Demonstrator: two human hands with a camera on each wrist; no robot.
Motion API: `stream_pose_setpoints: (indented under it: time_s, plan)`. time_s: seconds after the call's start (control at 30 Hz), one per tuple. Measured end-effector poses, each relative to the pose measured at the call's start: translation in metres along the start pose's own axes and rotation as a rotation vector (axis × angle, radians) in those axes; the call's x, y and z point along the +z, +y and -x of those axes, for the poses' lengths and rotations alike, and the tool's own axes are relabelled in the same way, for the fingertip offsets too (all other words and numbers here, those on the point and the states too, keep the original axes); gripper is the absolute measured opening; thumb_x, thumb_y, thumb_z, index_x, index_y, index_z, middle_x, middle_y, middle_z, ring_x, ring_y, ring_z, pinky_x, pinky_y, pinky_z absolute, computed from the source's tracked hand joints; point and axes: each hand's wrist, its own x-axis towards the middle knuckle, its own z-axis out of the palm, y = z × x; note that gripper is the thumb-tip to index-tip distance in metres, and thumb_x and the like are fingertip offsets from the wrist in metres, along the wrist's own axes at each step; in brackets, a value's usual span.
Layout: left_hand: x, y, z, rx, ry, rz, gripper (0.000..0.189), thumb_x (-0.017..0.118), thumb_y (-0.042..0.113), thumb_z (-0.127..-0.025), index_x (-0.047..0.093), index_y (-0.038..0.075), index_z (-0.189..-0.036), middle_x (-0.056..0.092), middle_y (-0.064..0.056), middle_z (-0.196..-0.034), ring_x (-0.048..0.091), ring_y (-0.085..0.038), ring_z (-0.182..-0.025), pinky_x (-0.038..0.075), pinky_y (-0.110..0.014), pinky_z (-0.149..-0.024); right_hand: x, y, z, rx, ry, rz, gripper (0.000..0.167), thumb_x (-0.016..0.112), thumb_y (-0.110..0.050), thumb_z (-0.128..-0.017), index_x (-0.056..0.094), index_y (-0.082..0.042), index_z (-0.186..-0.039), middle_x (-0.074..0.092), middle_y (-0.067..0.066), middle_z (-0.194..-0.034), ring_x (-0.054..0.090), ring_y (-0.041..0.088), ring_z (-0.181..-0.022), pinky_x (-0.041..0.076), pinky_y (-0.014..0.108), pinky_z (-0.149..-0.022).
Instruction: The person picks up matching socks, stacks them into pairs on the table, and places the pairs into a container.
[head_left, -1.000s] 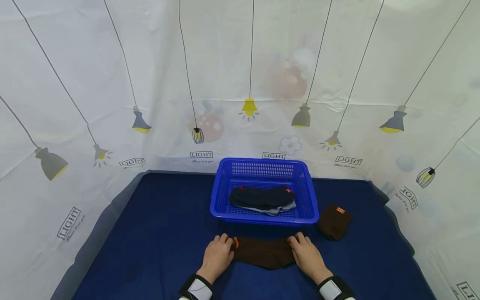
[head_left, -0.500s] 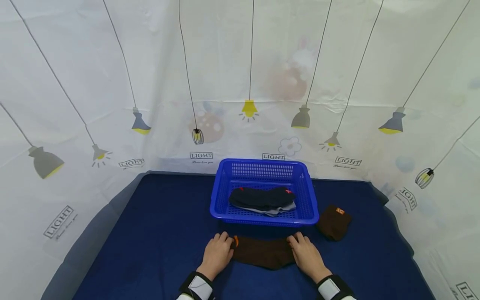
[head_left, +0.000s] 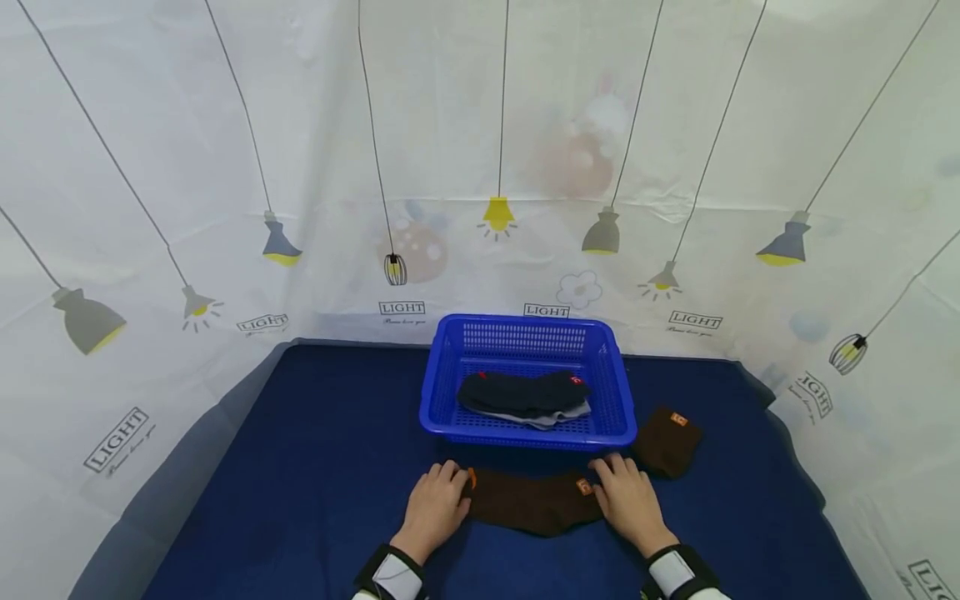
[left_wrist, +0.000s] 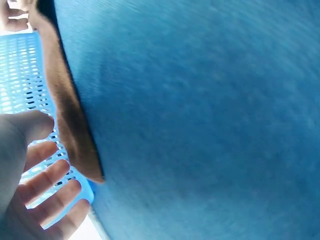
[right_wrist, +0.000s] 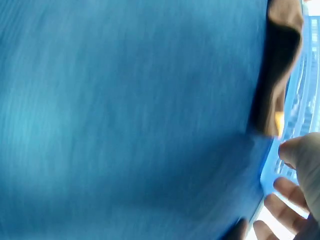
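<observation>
A brown sock (head_left: 532, 504) with orange labels lies flat and sideways before the basket. My left hand (head_left: 433, 510) is at its left end; in the left wrist view the thumb and fingers (left_wrist: 55, 202) are spread and loosely bent, with no sock pinched between them. Beside the right end is my right hand (head_left: 632, 500), its fingers loosely bent. A small gap separates the right thumb (right_wrist: 295, 150) from the sock (right_wrist: 280, 65) in the right wrist view. Another brown sock (head_left: 667, 450), orange-labelled and compact, lies right of the basket.
Behind the sock stands a blue plastic basket (head_left: 517, 438). Inside it, dark socks (head_left: 525, 393) lie over a light grey one (head_left: 543, 420). Dark blue cloth (head_left: 330, 467) covers the table, and a white printed sheet (head_left: 480, 108) hangs around its back and sides.
My right hand has let go of the sock's right end and shifted slightly right, uncovering an orange label there. The left hand stays nearly in place.
</observation>
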Motion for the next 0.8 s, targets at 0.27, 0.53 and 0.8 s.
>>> stream_pose_setpoints:
  time_s: [0.27, 0.53, 0.8]
  plan:
    - [-0.007, 0.005, -0.003, 0.01, -0.001, 0.053, 0.037, 0.076, 0.03, -0.068, 0.065, 0.016, -0.101, 0.056, -0.001, -0.1, 0.053, -0.019, -0.086, 0.044, -0.035, -0.066, -0.006, 0.032, -0.001, 0.113, 0.021, 0.039, 0.041, 0.076, -0.019, -0.069, 0.062, -0.008, -0.105, 0.053, 0.018, -0.107, 0.051, 0.038, -0.097, 0.041, 0.054, -0.065]
    - [-0.016, 0.009, 0.002, 0.014, -0.002, 0.093, 0.037, 0.076, 0.029, -0.068, 0.066, 0.016, -0.101, 0.057, -0.001, -0.102, 0.054, -0.019, -0.088, 0.044, -0.035, -0.067, -0.01, 0.055, -0.008, 0.189, 0.092, 0.055, 0.044, 0.075, -0.02, -0.069, 0.06, -0.004, -0.108, 0.052, 0.019, -0.109, 0.048, 0.04, -0.096, 0.038, 0.054, -0.067]
    - [-0.021, 0.009, 0.005, 0.021, -0.027, 0.103, 0.04, 0.075, 0.031, -0.07, 0.065, 0.017, -0.107, 0.056, -0.002, -0.108, 0.053, -0.019, -0.092, 0.044, -0.035, -0.07, -0.013, 0.076, -0.011, 0.271, -0.043, 0.012, 0.055, 0.072, -0.022, -0.074, 0.053, -0.007, -0.123, 0.043, 0.025, -0.127, 0.039, 0.048, -0.114, 0.038, 0.065, -0.074]
